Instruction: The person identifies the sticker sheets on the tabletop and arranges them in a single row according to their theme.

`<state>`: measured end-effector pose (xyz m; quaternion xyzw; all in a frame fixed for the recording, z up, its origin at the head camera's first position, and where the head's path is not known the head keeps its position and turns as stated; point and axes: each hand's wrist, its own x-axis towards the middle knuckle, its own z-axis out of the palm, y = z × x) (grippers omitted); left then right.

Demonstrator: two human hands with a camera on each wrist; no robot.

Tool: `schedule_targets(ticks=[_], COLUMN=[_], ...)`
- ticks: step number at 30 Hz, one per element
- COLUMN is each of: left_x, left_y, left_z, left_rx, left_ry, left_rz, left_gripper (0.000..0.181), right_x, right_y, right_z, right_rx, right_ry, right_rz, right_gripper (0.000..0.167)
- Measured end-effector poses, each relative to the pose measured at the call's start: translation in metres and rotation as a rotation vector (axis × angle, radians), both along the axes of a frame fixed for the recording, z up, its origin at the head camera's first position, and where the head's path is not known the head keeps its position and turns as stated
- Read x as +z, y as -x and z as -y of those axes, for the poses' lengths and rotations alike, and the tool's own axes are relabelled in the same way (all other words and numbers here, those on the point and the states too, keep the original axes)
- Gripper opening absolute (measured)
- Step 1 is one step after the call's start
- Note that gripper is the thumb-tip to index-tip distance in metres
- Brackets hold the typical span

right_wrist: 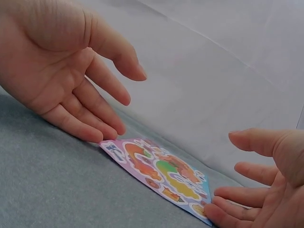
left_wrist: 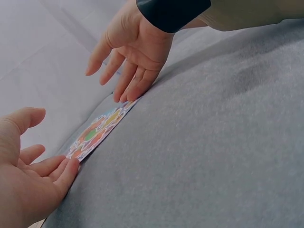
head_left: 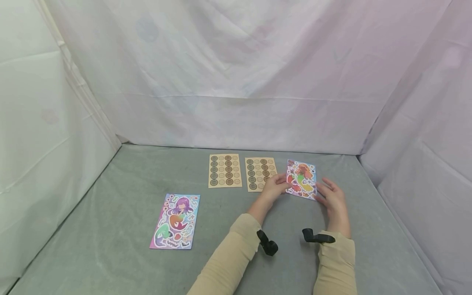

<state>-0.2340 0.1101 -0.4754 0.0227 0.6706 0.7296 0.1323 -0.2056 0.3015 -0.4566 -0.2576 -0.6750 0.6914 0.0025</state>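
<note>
A small mermaid sticker sheet (head_left: 301, 179) with an orange-haired figure lies on the grey cloth between both hands. At its left edge, my left hand (head_left: 274, 187) touches the sheet with extended fingertips, also seen in the left wrist view, where the thumb stands raised. Opposite it, my right hand (head_left: 333, 200) rests its lower fingertips against the sheet's right edge, its thumb lifted clear in the right wrist view. Just left of the left hand is a tan sheet of round stickers (head_left: 254, 167), partly covered by that hand.
Another tan sheet of round stickers (head_left: 225, 171) lies farther left. A larger mermaid sticker sheet (head_left: 177, 223) with a purple-haired figure lies at the front left. White curtains (head_left: 236, 123) enclose the grey table (head_left: 110, 196) at the back and sides.
</note>
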Motion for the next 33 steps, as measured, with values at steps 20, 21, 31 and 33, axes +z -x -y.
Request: schedule_targets(ticks=[20, 21, 31, 33], left_x=[0.0001, 0.0001, -0.0004, 0.0002], left_y=[0.0007, 0.0006, 0.0009, 0.0011], left_z=[-0.0015, -0.0016, -0.0027, -0.0025], left_rx=[0.015, 0.017, 0.034, 0.033], left_ry=[-0.019, -0.021, -0.003, -0.004], left_rz=[0.043, 0.049, 0.067, 0.068], left_gripper=[0.05, 0.05, 0.051, 0.051], right_x=[0.0062, 0.0061, 0.0039, 0.0045], right_y=[-0.0017, -0.0019, -0.0018, -0.0021], right_z=[-0.0004, -0.0002, -0.0032, -0.0039], right_rx=[-0.021, -0.025, -0.029, -0.027], right_ry=[0.045, 0.046, 0.05, 0.05], right_rz=[0.046, 0.052, 0.072, 0.078], right_gripper=[0.067, 0.067, 0.063, 0.063])
